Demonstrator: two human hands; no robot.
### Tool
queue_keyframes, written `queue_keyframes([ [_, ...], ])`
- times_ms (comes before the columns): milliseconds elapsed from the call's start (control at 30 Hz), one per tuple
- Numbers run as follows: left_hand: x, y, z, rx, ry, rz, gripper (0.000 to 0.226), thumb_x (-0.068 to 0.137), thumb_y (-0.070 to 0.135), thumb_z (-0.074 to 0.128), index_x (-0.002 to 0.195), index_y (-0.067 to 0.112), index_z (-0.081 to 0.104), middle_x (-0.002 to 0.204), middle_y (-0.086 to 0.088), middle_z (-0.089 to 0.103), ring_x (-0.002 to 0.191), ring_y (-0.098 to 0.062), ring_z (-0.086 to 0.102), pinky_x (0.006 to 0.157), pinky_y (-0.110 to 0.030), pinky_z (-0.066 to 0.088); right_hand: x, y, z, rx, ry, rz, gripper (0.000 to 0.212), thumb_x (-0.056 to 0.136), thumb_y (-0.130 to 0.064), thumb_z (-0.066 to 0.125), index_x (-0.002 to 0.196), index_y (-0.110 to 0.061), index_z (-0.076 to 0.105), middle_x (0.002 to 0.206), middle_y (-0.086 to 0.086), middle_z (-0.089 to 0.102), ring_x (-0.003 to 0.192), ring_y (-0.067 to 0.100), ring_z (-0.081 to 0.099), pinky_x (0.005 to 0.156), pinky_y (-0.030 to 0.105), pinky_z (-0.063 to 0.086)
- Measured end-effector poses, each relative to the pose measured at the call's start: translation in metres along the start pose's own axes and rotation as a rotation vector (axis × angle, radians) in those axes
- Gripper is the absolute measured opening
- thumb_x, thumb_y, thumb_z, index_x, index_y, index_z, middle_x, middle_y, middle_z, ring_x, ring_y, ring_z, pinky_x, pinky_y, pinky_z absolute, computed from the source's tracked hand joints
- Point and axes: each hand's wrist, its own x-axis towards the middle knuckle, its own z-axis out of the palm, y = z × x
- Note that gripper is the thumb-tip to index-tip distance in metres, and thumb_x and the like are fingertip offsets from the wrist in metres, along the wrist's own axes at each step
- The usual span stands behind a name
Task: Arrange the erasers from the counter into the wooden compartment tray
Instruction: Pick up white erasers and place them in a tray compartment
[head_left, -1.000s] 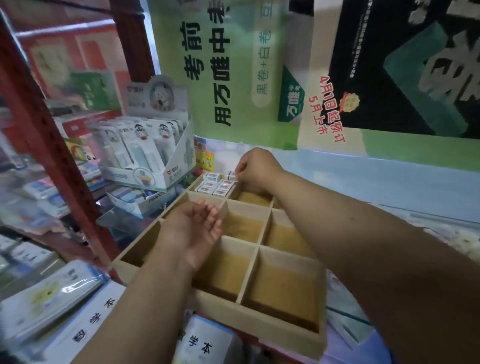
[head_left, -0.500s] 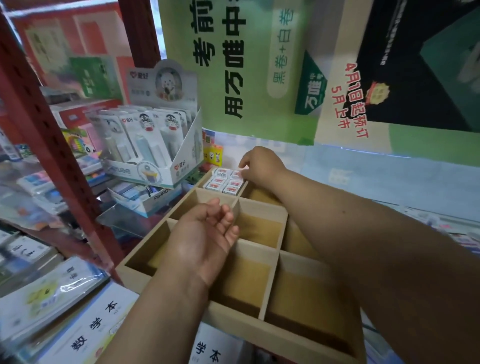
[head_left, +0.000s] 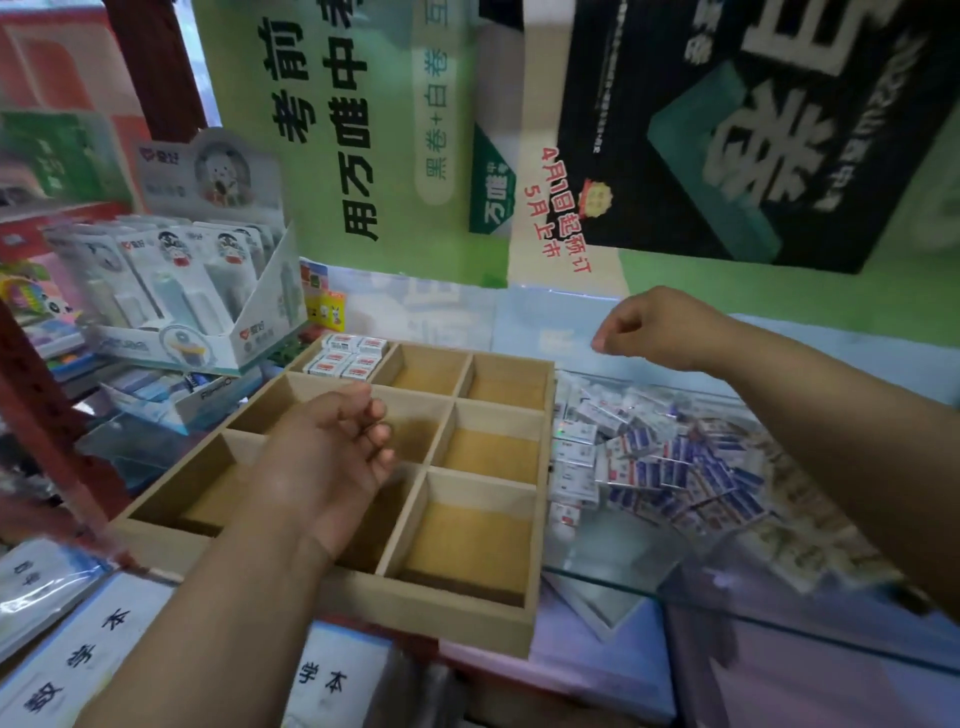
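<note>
A wooden compartment tray (head_left: 491, 413) with a three-by-three grid sits on the counter. Its far-left cell holds several white erasers with red labels (head_left: 347, 356) laid flat in rows; the other visible cells show bare bottoms. To the right of the tray a heap of wrapped erasers (head_left: 670, 457) with blue-and-red sleeves lies on the glass counter. My left hand (head_left: 332, 457) hovers over the tray's middle and left cells, palm up, fingers loosely curled, holding nothing. My right hand (head_left: 654, 327) hangs in the air beyond the tray's far-right corner, above the heap, fingers loosely bent and holding nothing.
A cardboard display box of packaged correction tapes (head_left: 187, 291) stands left of the tray on a red shelf rack (head_left: 31, 395). Exercise books (head_left: 88, 654) lie at the near left. Posters cover the wall behind. The glass countertop edge (head_left: 597, 577) runs near the right front.
My right hand has left the far-left cell, where it set an eraser down, and swung right over the eraser heap. The view has shifted right. My left hand stays over the tray.
</note>
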Motion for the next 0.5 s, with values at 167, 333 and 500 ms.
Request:
queue_keyframes([
  [167, -0.017, -0.022, 0.024, -0.003, -0.044, -0.065, 0.014, 0.090, 0.011, 0.045, 0.081, 0.020, 0.051, 0.065, 0.002, 0.050, 0.048, -0.009, 0.044, 0.043, -0.018, 0.038, -0.021, 0.021, 0.015, -0.183, -0.039, 0.031, 0.023, 0.079, -0.039, 0.073, 0.086, -0.018, 0.068, 0.085, -0.003, 0.067, 0.076, 0.013, 0.059, 0.064, 0.024, 0.043],
  [333, -0.028, -0.034, 0.039, 0.017, -0.055, -0.101, 0.015, 0.090, 0.011, 0.046, 0.079, 0.019, 0.053, 0.065, 0.001, 0.051, 0.049, -0.010, 0.044, 0.042, -0.018, 0.038, -0.024, 0.024, 0.030, -0.226, -0.095, 0.017, 0.036, 0.076, -0.043, 0.074, 0.099, -0.019, 0.061, 0.081, -0.003, 0.062, 0.071, 0.016, 0.059, 0.060, 0.028, 0.043],
  [500, -0.032, -0.038, 0.045, 0.029, -0.053, -0.121, 0.017, 0.090, 0.012, 0.045, 0.079, 0.020, 0.053, 0.065, 0.002, 0.049, 0.050, -0.009, 0.043, 0.044, -0.018, 0.037, -0.020, 0.015, 0.038, -0.346, -0.136, -0.107, 0.041, 0.076, -0.048, 0.072, 0.108, -0.023, 0.063, 0.095, -0.003, 0.051, 0.088, 0.014, 0.046, 0.071, 0.028, 0.037],
])
